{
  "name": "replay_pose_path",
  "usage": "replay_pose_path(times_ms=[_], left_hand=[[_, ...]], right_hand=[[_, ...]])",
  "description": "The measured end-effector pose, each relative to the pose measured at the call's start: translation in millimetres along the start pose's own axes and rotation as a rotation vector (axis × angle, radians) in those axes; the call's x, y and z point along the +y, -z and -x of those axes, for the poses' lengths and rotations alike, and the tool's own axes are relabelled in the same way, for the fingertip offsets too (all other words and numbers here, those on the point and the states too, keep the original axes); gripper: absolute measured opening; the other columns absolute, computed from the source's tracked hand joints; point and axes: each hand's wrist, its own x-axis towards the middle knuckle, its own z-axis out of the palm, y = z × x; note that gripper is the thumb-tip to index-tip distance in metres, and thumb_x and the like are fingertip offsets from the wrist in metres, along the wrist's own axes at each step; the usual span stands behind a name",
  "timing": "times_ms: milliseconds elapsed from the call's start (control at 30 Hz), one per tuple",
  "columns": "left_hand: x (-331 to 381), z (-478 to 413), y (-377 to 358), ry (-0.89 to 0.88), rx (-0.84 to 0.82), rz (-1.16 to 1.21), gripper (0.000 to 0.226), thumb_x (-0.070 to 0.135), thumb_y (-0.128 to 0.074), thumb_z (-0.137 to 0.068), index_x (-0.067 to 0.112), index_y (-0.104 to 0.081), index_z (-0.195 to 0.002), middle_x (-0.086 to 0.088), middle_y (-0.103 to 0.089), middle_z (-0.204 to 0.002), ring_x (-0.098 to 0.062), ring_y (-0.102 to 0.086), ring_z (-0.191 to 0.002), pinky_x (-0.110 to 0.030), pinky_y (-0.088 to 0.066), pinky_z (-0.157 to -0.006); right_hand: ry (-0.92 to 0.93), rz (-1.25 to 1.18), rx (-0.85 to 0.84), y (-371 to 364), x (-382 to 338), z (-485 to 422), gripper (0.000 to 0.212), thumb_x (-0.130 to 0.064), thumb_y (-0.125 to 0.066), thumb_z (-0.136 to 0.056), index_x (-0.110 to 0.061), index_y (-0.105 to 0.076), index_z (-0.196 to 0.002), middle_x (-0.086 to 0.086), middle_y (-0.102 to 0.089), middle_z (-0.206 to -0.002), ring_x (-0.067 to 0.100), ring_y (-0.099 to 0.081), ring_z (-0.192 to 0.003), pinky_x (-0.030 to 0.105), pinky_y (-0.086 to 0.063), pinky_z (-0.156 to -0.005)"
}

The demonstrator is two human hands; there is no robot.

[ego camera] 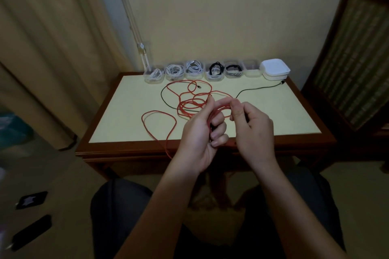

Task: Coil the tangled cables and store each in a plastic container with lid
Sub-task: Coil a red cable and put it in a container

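A long red cable (185, 103) sprawls in loose loops over the table's middle, one loop hanging past the front edge. My left hand (200, 132) grips a small coil of that red cable above the front edge, fingers curled round it. My right hand (250, 124) pinches a red strand at the top of the coil. A black cable (256, 88) runs under the red one toward the back right. Along the back edge stands a row of clear plastic containers (194, 69), most holding coiled white or black cables; one container (251, 67) looks empty.
A stack of white lids (274, 69) sits at the back right of the wood-rimmed table (117, 94). A wooden chair (355, 48) stands to the right, a curtain (52, 48) to the left. Dark objects (31, 200) lie on the floor at the left.
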Motion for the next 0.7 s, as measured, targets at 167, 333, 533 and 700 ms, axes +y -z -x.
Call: replay_pose_path(times_ms=[167, 333, 533, 700], left_hand=[[-3, -10, 8, 0.036, 0.006, 0.015, 0.04, 0.036, -0.041, -0.106, 0.008, -0.067, -0.115, 0.004, -0.029, -0.064, -0.005, -0.023, -0.043, -0.017, -0.019, -0.035], [-4, -23, 17, 0.053, 0.034, 0.031, 0.037, 0.032, -0.04, -0.107, 0.007, -0.064, -0.119, 0.005, -0.028, -0.061, -0.004, -0.021, -0.041, -0.018, -0.016, -0.036], [4, -35, 30, 0.07, 0.041, 0.032, 0.036, 0.028, -0.039, -0.108, 0.005, -0.064, -0.118, 0.007, -0.027, -0.055, -0.003, -0.019, -0.039, -0.017, -0.017, -0.036], [6, -43, 41, 0.113, 0.067, 0.084, 0.04, 0.03, -0.037, -0.107, 0.007, -0.067, -0.118, 0.008, -0.027, -0.054, -0.004, -0.021, -0.04, -0.019, -0.016, -0.037]], right_hand=[[-0.055, -0.001, -0.041, -3, 8, -3, 0.042, -0.035, -0.052, -0.105, -0.009, -0.063, -0.074, 0.004, -0.057, -0.06, 0.014, -0.046, -0.055, 0.019, -0.032, -0.052], [-0.145, -0.021, -0.122, -9, 16, -13, 0.045, -0.044, -0.052, -0.102, -0.012, -0.061, -0.073, 0.005, -0.054, -0.057, 0.006, -0.04, -0.052, 0.024, -0.032, -0.049], [-0.15, -0.06, -0.214, -17, 22, -22, 0.043, -0.035, -0.053, -0.104, -0.01, -0.058, -0.069, -0.016, -0.046, -0.047, 0.004, -0.039, -0.046, 0.014, -0.028, -0.046], [-0.211, -0.086, -0.267, -24, 24, -30, 0.043, -0.037, -0.054, -0.103, -0.015, -0.057, -0.065, -0.015, -0.047, -0.047, 0.003, -0.041, -0.047, 0.014, -0.031, -0.047]])
